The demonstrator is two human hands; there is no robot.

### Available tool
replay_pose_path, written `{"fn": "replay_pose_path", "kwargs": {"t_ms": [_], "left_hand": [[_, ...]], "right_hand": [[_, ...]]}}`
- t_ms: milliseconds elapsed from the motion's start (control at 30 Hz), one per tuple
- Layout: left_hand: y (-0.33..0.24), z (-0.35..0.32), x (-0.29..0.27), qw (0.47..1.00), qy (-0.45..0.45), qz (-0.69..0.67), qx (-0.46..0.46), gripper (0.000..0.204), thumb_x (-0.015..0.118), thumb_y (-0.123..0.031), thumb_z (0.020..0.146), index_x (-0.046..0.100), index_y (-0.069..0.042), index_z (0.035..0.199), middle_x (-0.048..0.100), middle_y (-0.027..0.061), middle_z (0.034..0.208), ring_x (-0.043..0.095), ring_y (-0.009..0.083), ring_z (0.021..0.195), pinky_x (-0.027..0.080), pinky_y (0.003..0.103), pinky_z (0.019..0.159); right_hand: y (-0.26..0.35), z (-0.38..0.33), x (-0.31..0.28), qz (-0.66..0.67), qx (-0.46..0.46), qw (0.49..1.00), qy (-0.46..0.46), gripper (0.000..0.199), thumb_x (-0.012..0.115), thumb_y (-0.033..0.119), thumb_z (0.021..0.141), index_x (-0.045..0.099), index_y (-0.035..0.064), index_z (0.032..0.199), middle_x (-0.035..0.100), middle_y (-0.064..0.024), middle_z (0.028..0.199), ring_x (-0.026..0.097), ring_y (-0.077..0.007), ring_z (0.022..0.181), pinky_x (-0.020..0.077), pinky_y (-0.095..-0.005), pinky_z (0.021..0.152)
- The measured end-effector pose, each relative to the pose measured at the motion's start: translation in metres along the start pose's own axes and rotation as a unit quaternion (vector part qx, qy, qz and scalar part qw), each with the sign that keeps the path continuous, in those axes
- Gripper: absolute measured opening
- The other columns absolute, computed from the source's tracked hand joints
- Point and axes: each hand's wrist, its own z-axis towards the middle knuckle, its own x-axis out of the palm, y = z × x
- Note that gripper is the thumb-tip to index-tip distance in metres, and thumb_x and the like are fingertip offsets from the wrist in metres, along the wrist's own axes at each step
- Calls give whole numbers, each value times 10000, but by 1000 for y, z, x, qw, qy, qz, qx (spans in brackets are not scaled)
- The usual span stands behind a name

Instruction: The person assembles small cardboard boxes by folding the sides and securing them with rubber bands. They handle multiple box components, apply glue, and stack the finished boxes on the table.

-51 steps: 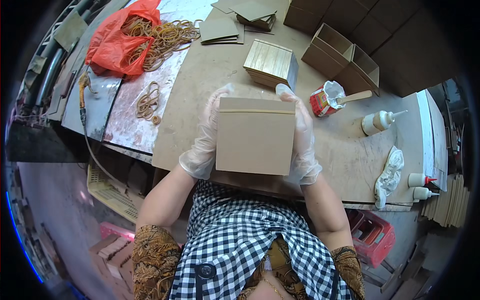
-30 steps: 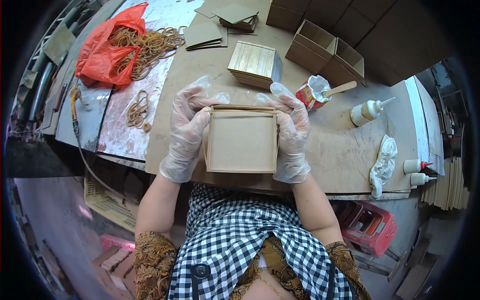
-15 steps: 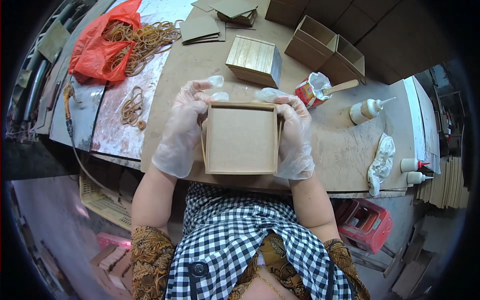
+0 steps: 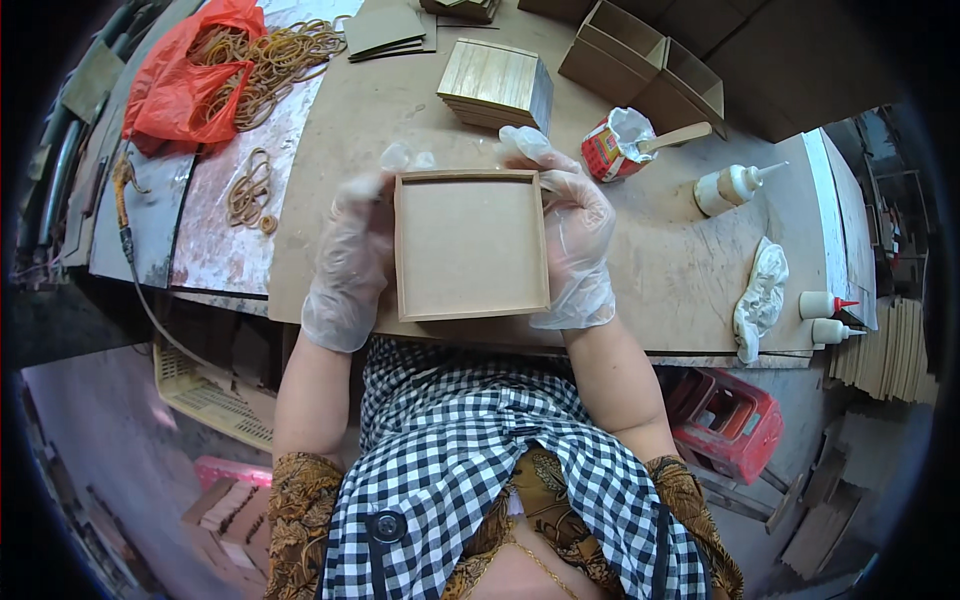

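Observation:
A square, shallow-looking wooden box [image 4: 474,250] with a thin raised rim and a plain tan panel inside it faces up between my hands, near the table's front edge. My left hand [image 4: 350,255], in a clear plastic glove, is closed along the box's left side; its fingers are partly smeared by motion. On the right side my right hand [image 4: 578,235], gloved the same way, grips the box, its fingertips raised past the far corner. The box hides some of the fingers. Just beyond it stands a stack of square wooden panels [image 4: 493,82].
A tub [image 4: 612,150] with a flat wooden stick and a white glue bottle [image 4: 727,190] stand at right, near a crumpled white cloth [image 4: 762,300]. Open boxes [image 4: 640,70] are behind. Rubber bands [image 4: 270,60] spill from a red bag [image 4: 180,90] at far left.
The box and both hands have shifted slightly left and up in the picture. Thin bands visible along the box's sides before no longer show. The whole view has moved a little.

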Motion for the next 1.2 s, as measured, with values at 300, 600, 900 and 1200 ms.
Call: {"fn": "replay_pose_path", "kwargs": {"t_ms": [300, 600, 900, 1200], "left_hand": [[-8, -16, 30, 945, 99, 225, 215, 548, 378, -403, 1061, 439, 0, 1427, 386, 147, 1531, 346, 250, 1420, 245, 377, 1181], [-18, -46, 61, 850, 133, 435, 267, 451, 513, -105, 992, 450, -5, 1427, 367, 161, 1549, 289, 250, 1463, 211, 373, 1190], [-12, -47, 58, 956, 100, 212, 178, 478, 441, -215, 1046, 382, -18, 1478, 319, 129, 1579, 301, 225, 1450, 218, 350, 1189], [6, -49, 59, 985, 43, 136, 98, 559, 347, -407, 1063, 361, -18, 1464, 527, 92, 1319, 523, 176, 1225, 410, 340, 1070]], "right_hand": [[22, -9, 14, -136, -108, 979, 103, 701, 316, 521, 1043, 542, -98, 1280, 526, -255, 1379, 428, -329, 1367, 264, -410, 1187], [22, -46, 26, -723, -342, 568, 195, 632, 573, 270, 971, 342, -17, 1484, 406, -221, 1501, 369, -437, 1393, 298, -531, 1130], [36, -33, 20, -332, -154, 884, 290, 536, 365, 295, 1070, 354, -60, 1472, 359, -173, 1546, 259, -285, 1474, 152, -385, 1220], [1, -49, -5, -275, -84, 951, 115, 595, 271, 400, 1080, 324, -26, 1492, 364, -130, 1536, 306, -221, 1440, 206, -354, 1197]]}}
